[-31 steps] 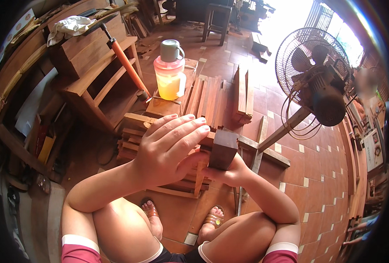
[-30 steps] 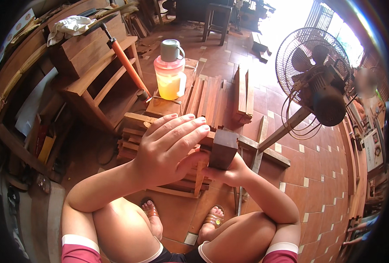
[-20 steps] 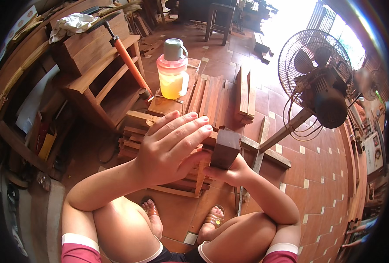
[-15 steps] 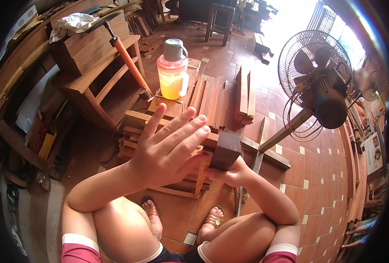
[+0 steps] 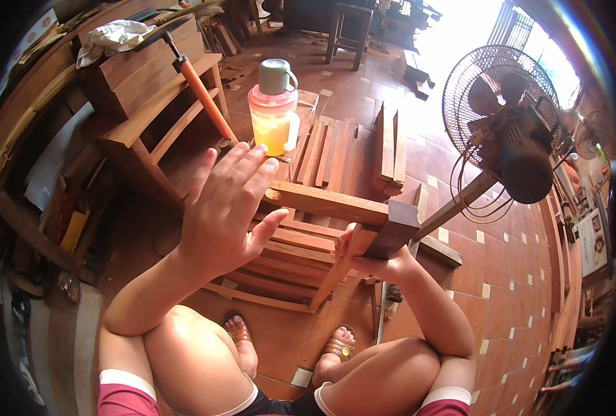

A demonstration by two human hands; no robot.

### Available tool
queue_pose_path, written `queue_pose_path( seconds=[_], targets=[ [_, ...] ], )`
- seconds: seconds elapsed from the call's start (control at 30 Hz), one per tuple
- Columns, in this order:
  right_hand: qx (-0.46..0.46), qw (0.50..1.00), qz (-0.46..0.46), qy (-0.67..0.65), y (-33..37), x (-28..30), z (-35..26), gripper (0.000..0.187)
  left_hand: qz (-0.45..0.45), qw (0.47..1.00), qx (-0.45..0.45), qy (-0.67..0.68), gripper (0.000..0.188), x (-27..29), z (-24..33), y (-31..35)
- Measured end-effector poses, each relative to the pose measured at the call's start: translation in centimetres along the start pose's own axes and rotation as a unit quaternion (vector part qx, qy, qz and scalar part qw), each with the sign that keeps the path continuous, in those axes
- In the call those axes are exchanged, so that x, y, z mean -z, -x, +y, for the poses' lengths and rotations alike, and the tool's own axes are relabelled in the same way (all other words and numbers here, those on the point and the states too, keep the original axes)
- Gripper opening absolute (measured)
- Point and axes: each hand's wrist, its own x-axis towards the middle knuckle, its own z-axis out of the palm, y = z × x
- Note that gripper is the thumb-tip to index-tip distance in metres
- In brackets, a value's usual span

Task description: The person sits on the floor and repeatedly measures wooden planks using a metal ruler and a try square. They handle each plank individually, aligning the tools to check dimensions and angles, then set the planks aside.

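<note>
My left hand (image 5: 224, 211) is raised palm-down over the left part of the wood stack, fingers spread and holding nothing. My right hand (image 5: 384, 262) grips a dark rectangular block (image 5: 401, 223) from below, its fingers partly hidden by wood. The block sits against the right end of a light wooden rail (image 5: 328, 200). A slanted wooden piece (image 5: 332, 281) runs down beside that hand. Below the rail lie several stacked wooden strips (image 5: 287, 253).
Behind the rail stand a jug of yellow drink (image 5: 273, 128) with a grey cup (image 5: 274, 76) on its lid and more strips (image 5: 332, 149). A standing fan (image 5: 505, 125) is at right. An orange hand pump (image 5: 207, 100) leans against a wooden cabinet (image 5: 141, 90) at left.
My right hand and the dark block have moved right, uncovering more of the rail. My left hand has moved left and up, away from the block, with its thumb now spread.
</note>
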Motion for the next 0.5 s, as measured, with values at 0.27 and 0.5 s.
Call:
queue_pose_path(
  seconds=[0.27, 0.5],
  targets=[
    [0.038, 0.999, -0.013, 0.005, -0.03, 0.17, 0.14, 0.025, 0.044, 0.997, -0.022, 0.053, 0.053, 0.12, -0.38, 0.22],
    [0.032, 0.999, -0.004, 0.011, 0.39, 0.37, 0.31, 0.026, 0.058, 0.995, -0.029, 0.073, 0.05, 0.04, -0.31, 0.25]
  ],
)
